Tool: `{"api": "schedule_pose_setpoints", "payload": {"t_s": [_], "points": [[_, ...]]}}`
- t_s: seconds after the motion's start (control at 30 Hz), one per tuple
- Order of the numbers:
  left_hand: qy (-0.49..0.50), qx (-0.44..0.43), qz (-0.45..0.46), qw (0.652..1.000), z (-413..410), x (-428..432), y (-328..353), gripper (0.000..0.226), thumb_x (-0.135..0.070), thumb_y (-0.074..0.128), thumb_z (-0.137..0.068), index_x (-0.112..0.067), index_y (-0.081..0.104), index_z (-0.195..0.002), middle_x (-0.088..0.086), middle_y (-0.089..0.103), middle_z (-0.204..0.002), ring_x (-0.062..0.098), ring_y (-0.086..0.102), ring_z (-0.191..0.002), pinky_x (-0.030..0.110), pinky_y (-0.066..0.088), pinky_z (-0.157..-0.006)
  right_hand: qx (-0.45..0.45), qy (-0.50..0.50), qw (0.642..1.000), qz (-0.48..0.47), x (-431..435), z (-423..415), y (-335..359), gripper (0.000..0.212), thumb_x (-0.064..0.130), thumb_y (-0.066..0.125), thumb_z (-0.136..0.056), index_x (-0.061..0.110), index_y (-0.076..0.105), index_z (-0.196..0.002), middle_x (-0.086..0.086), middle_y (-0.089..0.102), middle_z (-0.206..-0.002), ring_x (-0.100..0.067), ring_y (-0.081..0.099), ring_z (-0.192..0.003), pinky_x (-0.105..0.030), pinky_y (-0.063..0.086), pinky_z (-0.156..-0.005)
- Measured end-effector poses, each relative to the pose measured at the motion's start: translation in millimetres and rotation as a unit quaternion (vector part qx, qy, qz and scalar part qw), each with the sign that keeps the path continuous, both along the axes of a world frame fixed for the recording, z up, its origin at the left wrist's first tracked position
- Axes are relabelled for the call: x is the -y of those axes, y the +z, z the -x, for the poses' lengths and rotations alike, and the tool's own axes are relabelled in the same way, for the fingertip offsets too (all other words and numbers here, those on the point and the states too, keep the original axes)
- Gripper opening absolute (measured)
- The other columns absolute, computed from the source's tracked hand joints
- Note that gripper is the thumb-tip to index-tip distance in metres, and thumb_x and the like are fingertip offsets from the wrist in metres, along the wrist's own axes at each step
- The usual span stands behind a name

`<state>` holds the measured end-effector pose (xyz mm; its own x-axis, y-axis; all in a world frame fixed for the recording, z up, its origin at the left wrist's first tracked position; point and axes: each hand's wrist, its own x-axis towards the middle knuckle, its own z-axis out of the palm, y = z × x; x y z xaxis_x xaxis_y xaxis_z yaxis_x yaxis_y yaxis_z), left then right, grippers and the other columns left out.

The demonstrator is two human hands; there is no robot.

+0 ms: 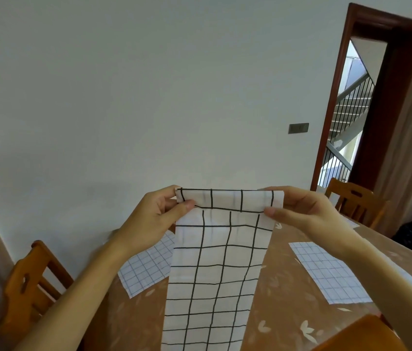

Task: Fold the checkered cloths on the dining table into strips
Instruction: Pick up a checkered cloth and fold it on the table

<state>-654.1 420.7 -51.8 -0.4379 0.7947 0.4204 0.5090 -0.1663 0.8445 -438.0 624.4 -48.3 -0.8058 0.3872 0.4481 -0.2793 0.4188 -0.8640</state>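
Standing at the far left, a wooden chair (30, 287) faces the worktop (278, 287), which has a brown cover printed with pale leaves. Just right of the chair, a fine-checked cloth (146, 271) lies flat on the worktop; the left forearm and the hanging cloth hide part of it.

The left hand (154, 219) is raised above the worktop and pinches the upper left corner of a big-checked cloth (215, 269), thumb on the near side and fingers curled behind. This cloth is white with dark grid lines. Its top edge is turned over toward the person as a narrow band, and the rest hangs down as a long panel between the two arms. The lower end runs out of the bottom of the view, so it cannot be told whether it touches the worktop.

The right hand (308, 214) pinches the upper right corner in the same way, thumb in front and fingers behind, level with the left hand.

Right of the hanging panel, a second fine-checked cloth (331, 272) lies flat on the worktop, well apart from the first.

On the pale wall behind, a dark switch plate (298, 128) sits beside a doorway (399, 110) with a dark red-brown frame, through which a staircase (349, 107) with a black railing shows. A second wooden chair (354, 201) stands at the far right end of the worktop.
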Motion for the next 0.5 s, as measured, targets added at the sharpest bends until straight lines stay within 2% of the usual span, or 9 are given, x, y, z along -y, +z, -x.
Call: {"api": "schedule_pose_setpoints", "payload": {"t_s": [0.07,0.13,0.2,0.27,0.33,0.4,0.5], "points": [[-0.003,0.001,0.006,1.000,1,2,1,0.020,-0.007,0.058,-0.099,-0.015,0.071,-0.112,-0.010,0.079,-0.094,-0.001,0.071,-0.080,0.010,0.050,-0.066,-0.002,-0.003,1.000,-0.025,3,2,-2,0.022,0.009,0.065,-0.085,0.009,0.074,-0.105,0.003,0.079,-0.097,-0.007,0.074,-0.093,-0.014,0.054,-0.079],[-0.004,-0.002,0.009,1.000,2,4,2,0.018,-0.007,0.057,-0.099,-0.016,0.071,-0.107,-0.010,0.077,-0.086,0.002,0.069,-0.072,0.014,0.051,-0.062,-0.006,-0.014,0.999,-0.045,2,4,-3,0.018,0.003,0.064,-0.088,0.011,0.074,-0.100,0.010,0.077,-0.080,0.001,0.072,-0.077,-0.010,0.052,-0.070],[-0.004,-0.002,0.008,1.000,3,5,4,0.017,-0.008,0.057,-0.099,-0.016,0.071,-0.106,-0.007,0.077,-0.085,0.004,0.068,-0.072,0.016,0.052,-0.061,0.000,-0.011,0.998,-0.065,1,4,-3,0.019,0.005,0.066,-0.088,0.016,0.076,-0.101,0.010,0.071,-0.066,-0.001,0.065,-0.062,-0.011,0.049,-0.064],[-0.002,-0.003,0.006,1.000,2,6,6,0.016,-0.007,0.058,-0.099,-0.014,0.071,-0.105,-0.005,0.076,-0.084,0.003,0.067,-0.069,0.015,0.050,-0.059,-0.006,-0.011,0.995,-0.098,0,6,-5,0.022,0.016,0.068,-0.086,0.026,0.079,-0.103,0.003,0.076,-0.077,-0.008,0.069,-0.072,-0.019,0.054,-0.072],[0.008,-0.006,0.012,1.000,3,6,6,0.015,-0.007,0.059,-0.098,-0.016,0.070,-0.103,-0.006,0.076,-0.079,0.002,0.066,-0.064,0.014,0.050,-0.059,-0.033,-0.019,0.993,-0.114,-1,7,-6,0.026,0.018,0.067,-0.085,0.033,0.079,-0.102,0.003,0.079,-0.089,-0.008,0.073,-0.082,-0.019,0.055,-0.078],[0.019,-0.010,0.021,1.000,4,7,8,0.016,-0.008,0.060,-0.097,-0.019,0.069,-0.105,-0.003,0.077,-0.077,0.006,0.069,-0.066,0.016,0.052,-0.061,-0.060,-0.018,0.992,-0.112,-2,7,-6,0.026,0.020,0.067,-0.085,0.032,0.077,-0.106,0.007,0.079,-0.097,-0.009,0.074,-0.091,-0.021,0.057,-0.083],[0.025,0.003,0.030,0.999,8,8,9,0.018,-0.005,0.060,-0.097,-0.017,0.067,-0.108,0.007,0.078,-0.078,0.022,0.076,-0.069,0.028,0.061,-0.063,-0.090,-0.029,0.986,-0.135,-8,5,-9,0.020,0.022,0.069,-0.087,0.024,0.077,-0.105,0.003,0.078,-0.105,-0.017,0.073,-0.104,-0.030,0.058,-0.092]]}}
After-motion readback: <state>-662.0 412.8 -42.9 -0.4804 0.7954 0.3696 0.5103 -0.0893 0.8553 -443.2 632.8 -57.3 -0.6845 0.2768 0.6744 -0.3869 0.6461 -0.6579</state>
